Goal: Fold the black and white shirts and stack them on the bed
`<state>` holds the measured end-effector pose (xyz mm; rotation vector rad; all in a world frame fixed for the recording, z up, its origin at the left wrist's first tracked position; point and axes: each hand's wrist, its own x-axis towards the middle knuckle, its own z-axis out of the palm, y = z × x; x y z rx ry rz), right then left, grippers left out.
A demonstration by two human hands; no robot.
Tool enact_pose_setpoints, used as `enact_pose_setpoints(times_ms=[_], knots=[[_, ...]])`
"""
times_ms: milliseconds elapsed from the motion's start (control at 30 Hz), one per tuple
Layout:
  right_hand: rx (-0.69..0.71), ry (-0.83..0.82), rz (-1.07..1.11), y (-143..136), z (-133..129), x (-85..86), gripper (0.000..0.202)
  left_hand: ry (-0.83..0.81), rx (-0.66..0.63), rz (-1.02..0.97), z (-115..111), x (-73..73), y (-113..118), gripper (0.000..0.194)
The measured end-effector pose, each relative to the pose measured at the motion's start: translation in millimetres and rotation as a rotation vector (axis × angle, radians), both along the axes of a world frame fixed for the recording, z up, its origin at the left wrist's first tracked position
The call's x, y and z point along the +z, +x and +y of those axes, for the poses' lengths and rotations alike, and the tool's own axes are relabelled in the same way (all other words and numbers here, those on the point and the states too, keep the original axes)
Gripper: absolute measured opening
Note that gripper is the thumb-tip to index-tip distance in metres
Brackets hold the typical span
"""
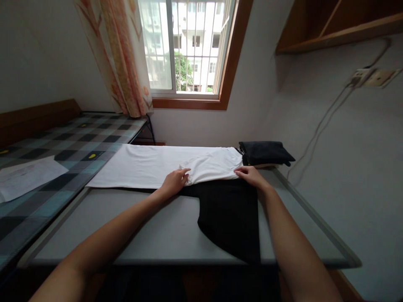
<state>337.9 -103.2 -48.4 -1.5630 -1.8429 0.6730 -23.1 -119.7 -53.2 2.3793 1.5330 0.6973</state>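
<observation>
A black-and-white shirt [151,165] lies stretched lengthwise across the grey table. Its white part is folded over along the far side, with some wrinkles towards the right. A black sleeve-like part [229,218] spreads towards me, down to the table's front edge. My left hand [174,183] is at the near edge of the white cloth, fingers curled in a pinch on it. My right hand [252,175] pinches the white cloth near its right end, fingertips together. The cloth under both hands is partly hidden by the fingers.
A folded dark garment stack [266,153] sits at the table's far right corner. The grey table [151,226] has a raised rim. To the left stands a bed with a checked cover [103,136] and a paper sheet [31,176]. A cable [324,119] hangs along the right wall.
</observation>
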Motion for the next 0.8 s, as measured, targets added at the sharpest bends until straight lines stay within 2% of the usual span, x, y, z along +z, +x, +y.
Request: enact_pose_setpoints(times_ms=[100,200,267,400,567,667,800], knots=[[-0.002,-0.009,0.016,-1.2,0.8,-2.3,0.033,0.004,0.108,0.017,21.6,2.8,-4.2,0.044],[0.001,-0.023,-0.002,-2.9,0.0,-3.5,0.033,-0.069,0.229,0.045,51.3,6.2,-4.4,0.050],[0.001,-0.017,-0.021,-4.3,-0.6,-3.9,0.033,-0.124,0.257,0.078,70.4,8.6,1.3,0.051],[-0.011,-0.008,-0.076,-6.9,-1.8,-4.0,0.033,-0.185,0.192,0.108,99.3,12.7,24.2,0.043],[-0.018,-0.002,-0.131,-9.4,-4.2,-2.3,0.036,-0.181,0.049,0.084,119.0,14.6,51.3,0.040],[-0.022,0.009,-0.153,-9.9,-4.6,-2.1,0.035,-0.194,-0.011,0.067,124.3,15.0,57.9,0.040],[-0.063,0.025,-0.189,-9.2,-3.4,-4.2,0.030,-0.168,-0.052,0.043,125.4,14.4,55.8,0.034]])
